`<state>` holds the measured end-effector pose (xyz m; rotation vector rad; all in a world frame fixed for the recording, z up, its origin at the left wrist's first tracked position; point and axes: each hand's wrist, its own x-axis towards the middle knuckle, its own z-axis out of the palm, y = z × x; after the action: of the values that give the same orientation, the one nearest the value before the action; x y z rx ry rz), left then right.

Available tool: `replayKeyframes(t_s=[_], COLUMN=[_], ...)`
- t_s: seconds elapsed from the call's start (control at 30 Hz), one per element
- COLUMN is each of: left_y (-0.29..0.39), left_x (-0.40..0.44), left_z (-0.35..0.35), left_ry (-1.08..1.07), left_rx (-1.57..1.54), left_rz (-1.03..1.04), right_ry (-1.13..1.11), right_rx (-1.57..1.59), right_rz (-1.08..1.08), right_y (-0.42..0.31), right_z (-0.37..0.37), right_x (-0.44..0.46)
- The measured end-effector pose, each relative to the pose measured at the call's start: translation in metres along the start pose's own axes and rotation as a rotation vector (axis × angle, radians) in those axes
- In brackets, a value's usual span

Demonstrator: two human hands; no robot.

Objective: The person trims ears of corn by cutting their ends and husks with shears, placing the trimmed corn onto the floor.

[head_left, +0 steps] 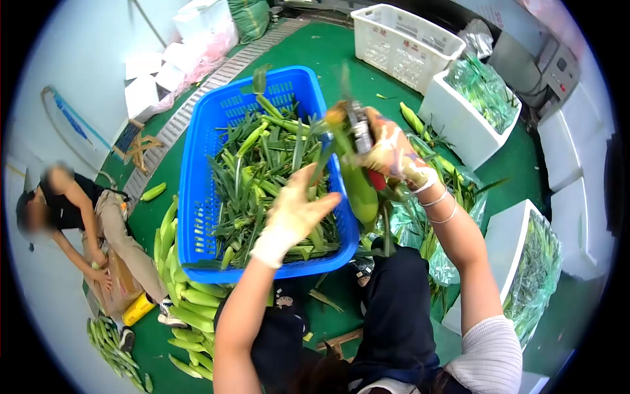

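My left hand (292, 213), in a pale glove, is held over the blue basket (350, 226) with thumb and fingers spread. A patterned glove covers my right hand (392, 150), which is closed around pruning shears (360, 128) with a bit of red handle showing. Next to the shears, an ear of corn in its green husk (359, 190) hangs upright at the basket's right rim. Blur hides whether my right fingers also grip the corn. Cut corn leaves and stalk ends (262, 177) fill much of the basket.
Husked-green corn ears (197, 299) are piled left of my legs. At left sits another person (85, 223) with hands at a bag. White foam boxes (453, 121) with bagged corn stand at right, a white crate (403, 62) behind. Unsorted corn (453, 177) lies by my right arm.
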<state>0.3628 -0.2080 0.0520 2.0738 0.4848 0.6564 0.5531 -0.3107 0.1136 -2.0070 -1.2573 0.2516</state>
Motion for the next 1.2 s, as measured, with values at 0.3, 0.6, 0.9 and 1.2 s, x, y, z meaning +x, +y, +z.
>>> replayKeyframes(t_s=[0.3, 0.6, 0.9, 1.2], left_y=[-0.089, -0.106, -0.097, -0.123], left_x=[-0.002, -0.026, -0.038, -0.052], left_z=[-0.055, -0.141, -0.122, -0.167], left_ry=[0.567, 1.092, 1.071, 0.821], left_rx=[-0.836, -1.190, -1.245, -0.745], left_rz=[-0.693, -0.742, -0.873, -0.555], right_ry=[-0.141, -0.232, -0.202, -0.534], right_rx=[0.046, 0.042, 0.189, 0.776], right_rz=[-0.074, -0.081, -0.098, 0.371], right_y=[-0.074, -0.066, -0.091, -0.052], right_z=[0.041, 0.111, 0.148, 0.150], right_x=[0.027, -0.104, -0.070, -0.065])
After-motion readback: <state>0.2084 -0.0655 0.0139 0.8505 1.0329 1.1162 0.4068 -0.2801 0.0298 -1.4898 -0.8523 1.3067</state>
